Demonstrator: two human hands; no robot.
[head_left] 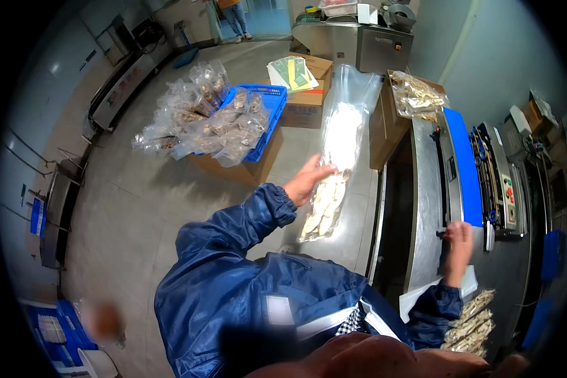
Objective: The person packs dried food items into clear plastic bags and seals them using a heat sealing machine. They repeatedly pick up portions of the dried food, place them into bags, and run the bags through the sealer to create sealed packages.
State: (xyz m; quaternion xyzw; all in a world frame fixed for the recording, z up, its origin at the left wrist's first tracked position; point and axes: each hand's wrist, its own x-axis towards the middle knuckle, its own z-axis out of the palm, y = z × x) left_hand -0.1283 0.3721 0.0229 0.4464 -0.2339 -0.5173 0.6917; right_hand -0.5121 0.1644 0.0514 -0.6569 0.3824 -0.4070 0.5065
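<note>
My left hand [308, 181] is closed round the lower part of a long clear plastic bag [343, 138]. Pale, cream-coloured dried strips fill the bag's lower half, and its upper end is flat without strips. My right hand [458, 249] is at the near end of a steel machine with a blue cover [463, 167], beside a small black knob [441, 234]. Its fingers are together and bent; what they hold, if anything, is hidden. Several filled bags of pale strips [472, 324] lie below my right forearm.
A blue crate [272, 116] heaped with clear bags of brownish pieces [198, 116] rests on a carton ahead left. Cartons [302, 113] stand beyond it, one with green-and-white sheets [293, 74]. An open box of pale strips [416, 94] adjoins the steel table [425, 208]. Another person [234, 19] stands far back.
</note>
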